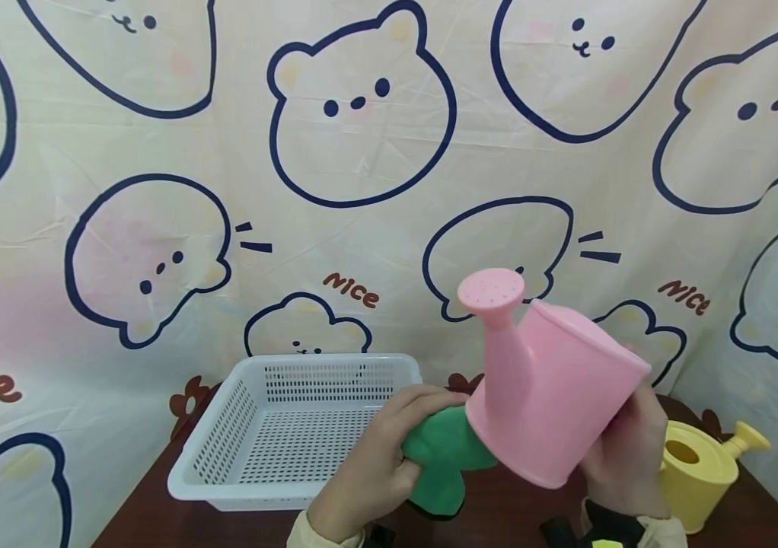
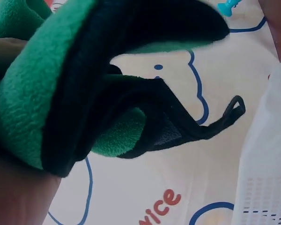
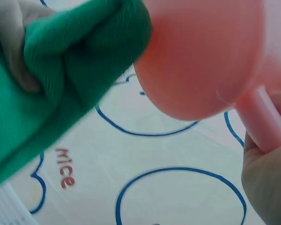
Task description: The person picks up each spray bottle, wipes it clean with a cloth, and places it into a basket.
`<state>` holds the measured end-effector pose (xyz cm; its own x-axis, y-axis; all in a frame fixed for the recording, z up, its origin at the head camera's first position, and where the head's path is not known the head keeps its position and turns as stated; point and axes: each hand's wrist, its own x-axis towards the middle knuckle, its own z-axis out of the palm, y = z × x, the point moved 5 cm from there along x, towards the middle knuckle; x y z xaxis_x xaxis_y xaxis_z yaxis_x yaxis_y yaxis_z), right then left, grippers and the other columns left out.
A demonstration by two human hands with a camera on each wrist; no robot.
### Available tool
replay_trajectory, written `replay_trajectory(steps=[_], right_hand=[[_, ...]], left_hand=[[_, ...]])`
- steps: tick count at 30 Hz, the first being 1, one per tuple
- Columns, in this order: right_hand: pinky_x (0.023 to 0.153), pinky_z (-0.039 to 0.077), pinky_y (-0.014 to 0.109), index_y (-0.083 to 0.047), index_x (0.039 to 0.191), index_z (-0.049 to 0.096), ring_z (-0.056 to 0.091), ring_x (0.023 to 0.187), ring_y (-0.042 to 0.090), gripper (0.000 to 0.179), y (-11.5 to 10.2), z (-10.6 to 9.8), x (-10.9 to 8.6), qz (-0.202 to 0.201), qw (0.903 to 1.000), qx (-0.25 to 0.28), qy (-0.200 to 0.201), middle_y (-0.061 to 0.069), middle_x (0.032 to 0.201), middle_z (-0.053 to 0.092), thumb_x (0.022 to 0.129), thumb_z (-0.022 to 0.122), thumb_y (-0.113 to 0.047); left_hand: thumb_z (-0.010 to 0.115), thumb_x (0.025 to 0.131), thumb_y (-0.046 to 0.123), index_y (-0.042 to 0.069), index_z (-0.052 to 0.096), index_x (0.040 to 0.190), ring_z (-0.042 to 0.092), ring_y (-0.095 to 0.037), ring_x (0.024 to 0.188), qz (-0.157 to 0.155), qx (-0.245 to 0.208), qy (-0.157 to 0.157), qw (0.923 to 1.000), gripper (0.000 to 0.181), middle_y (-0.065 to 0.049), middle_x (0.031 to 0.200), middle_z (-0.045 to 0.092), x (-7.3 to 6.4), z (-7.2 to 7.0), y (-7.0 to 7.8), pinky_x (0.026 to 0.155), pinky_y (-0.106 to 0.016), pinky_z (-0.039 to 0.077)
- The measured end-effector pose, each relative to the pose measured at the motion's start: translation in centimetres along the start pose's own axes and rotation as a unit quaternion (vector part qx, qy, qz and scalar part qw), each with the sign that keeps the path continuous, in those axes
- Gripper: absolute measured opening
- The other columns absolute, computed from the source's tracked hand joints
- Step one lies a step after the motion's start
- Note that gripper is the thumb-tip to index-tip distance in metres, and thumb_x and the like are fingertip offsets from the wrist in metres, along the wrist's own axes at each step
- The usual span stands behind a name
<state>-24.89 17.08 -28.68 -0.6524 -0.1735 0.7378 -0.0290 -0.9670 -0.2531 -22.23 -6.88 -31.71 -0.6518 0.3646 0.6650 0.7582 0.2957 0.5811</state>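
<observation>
At the lower left of centre in the head view, a white basket sits on the brown worktop against the bear-print backdrop. Just right of it, the left hand curls its fingers round a bunched green cloth, pressing it to the underside of the pink watering can. The can is tilted in mid-air at lower centre, its sprinkler head at the top. The right hand grips the can from behind, fingers wrapped about its handle. At the lower right, 1 yellow watering can stands on the worktop.
</observation>
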Motion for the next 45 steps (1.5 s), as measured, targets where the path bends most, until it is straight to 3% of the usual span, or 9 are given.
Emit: replay_trajectory(steps=[5, 8, 11, 14, 20, 27, 37, 42, 45], right_hand=[[0.048, 0.011, 0.024, 0.005, 0.098, 0.061, 0.030, 0.052, 0.020, 0.058, -0.1, 0.1, 0.7, 0.010, 0.9996, -0.026, 0.006, 0.008, 0.070, 0.040, 0.116, 0.020, -0.032], [0.047, 0.009, 0.025, 0.002, 0.088, 0.056, 0.024, 0.052, 0.018, 0.056, 0.0, -0.3, 0.8, 0.016, 0.9993, -0.032, 0.014, 0.005, 0.071, 0.033, 0.116, 0.021, -0.032], [0.049, 0.010, 0.028, -0.004, 0.082, 0.045, 0.024, 0.052, 0.019, 0.051, 0.4, -0.6, 0.9, 0.022, 0.9967, -0.076, 0.017, 0.004, 0.069, 0.031, 0.116, 0.020, -0.033], [0.052, 0.011, 0.031, -0.008, 0.080, 0.039, 0.025, 0.053, 0.019, 0.049, 1.3, -0.6, 1.2, 0.035, 0.9858, -0.163, 0.024, 0.002, 0.068, 0.029, 0.116, 0.019, -0.034], [0.060, 0.029, 0.033, -0.019, 0.080, 0.044, 0.033, 0.063, 0.017, 0.046, 5.0, -0.3, 1.2, 0.089, 0.9068, -0.394, 0.119, -0.003, 0.071, 0.036, 0.115, 0.026, -0.042], [0.074, 0.046, 0.030, -0.012, 0.084, 0.048, 0.047, 0.077, 0.018, 0.039, 11.4, -1.0, 0.3, 0.168, 0.8767, -0.424, 0.153, 0.001, 0.081, 0.044, 0.115, 0.039, -0.034], [0.097, 0.057, 0.034, 0.006, 0.097, 0.065, 0.063, 0.102, 0.019, 0.046, 18.3, -4.3, -2.6, 0.327, 0.7732, -0.520, 0.158, 0.009, 0.106, 0.068, 0.111, 0.051, -0.036], [0.079, 0.053, 0.030, 0.006, 0.095, 0.073, 0.056, 0.098, 0.017, 0.037, 19.2, -5.6, -3.3, 0.359, 0.7295, -0.568, 0.128, 0.006, 0.091, 0.068, 0.106, 0.062, -0.028], [0.065, 0.045, 0.024, -0.001, 0.084, 0.072, 0.053, 0.082, 0.013, 0.036, 19.3, -5.7, -3.3, 0.349, 0.6873, -0.630, 0.096, -0.002, 0.071, 0.054, 0.104, 0.065, -0.030]], left_hand=[[0.058, 0.068, -0.026, 0.022, 0.051, 0.154, 0.065, -0.019, 0.121, 0.013, 0.042, 0.074, 0.9963, 0.099, -0.002, 0.147, 0.063, -0.1, -1.5, -0.1, 0.101, -0.045, 0.059], [0.063, 0.074, -0.024, 0.016, 0.041, 0.158, 0.065, -0.022, 0.120, -0.024, 0.053, 0.150, 0.9869, 0.096, -0.010, 0.145, 0.063, -0.5, -3.0, -0.3, 0.101, -0.052, 0.057], [0.067, 0.083, -0.018, 0.010, 0.032, 0.158, 0.062, -0.025, 0.119, -0.076, 0.026, 0.243, 0.9667, 0.088, -0.014, 0.141, 0.060, -1.1, -4.8, -0.3, 0.103, -0.059, 0.053], [0.068, 0.088, -0.014, 0.005, 0.029, 0.157, 0.056, -0.021, 0.123, -0.074, 0.019, 0.343, 0.9364, 0.081, -0.014, 0.141, 0.054, -1.8, -6.5, 0.2, 0.109, -0.048, 0.048], [0.068, 0.093, -0.009, 0.009, 0.029, 0.156, 0.050, -0.021, 0.129, -0.045, 0.016, 0.497, 0.8665, 0.076, 0.003, 0.145, 0.046, -3.3, -9.3, 1.2, 0.111, -0.035, 0.040], [0.071, 0.092, -0.004, 0.009, 0.033, 0.154, 0.050, -0.025, 0.132, -0.061, 0.020, 0.574, 0.8166, 0.074, 0.000, 0.144, 0.049, -4.1, -10.4, 1.5, 0.112, -0.039, 0.043], [0.075, 0.089, -0.003, 0.010, 0.038, 0.153, 0.049, -0.024, 0.134, -0.075, 0.014, 0.608, 0.7901, 0.075, 0.002, 0.145, 0.050, -4.5, -10.8, 1.3, 0.113, -0.042, 0.043], [0.076, 0.089, -0.003, 0.008, 0.038, 0.154, 0.050, -0.024, 0.133, -0.075, 0.020, 0.610, 0.7884, 0.075, 0.000, 0.145, 0.051, -4.6, -11.1, 1.3, 0.113, -0.041, 0.044], [0.076, 0.089, -0.003, 0.008, 0.037, 0.154, 0.050, -0.025, 0.133, -0.071, 0.014, 0.610, 0.7888, 0.077, -0.002, 0.146, 0.051, -4.6, -11.2, 1.1, 0.112, -0.041, 0.044]])
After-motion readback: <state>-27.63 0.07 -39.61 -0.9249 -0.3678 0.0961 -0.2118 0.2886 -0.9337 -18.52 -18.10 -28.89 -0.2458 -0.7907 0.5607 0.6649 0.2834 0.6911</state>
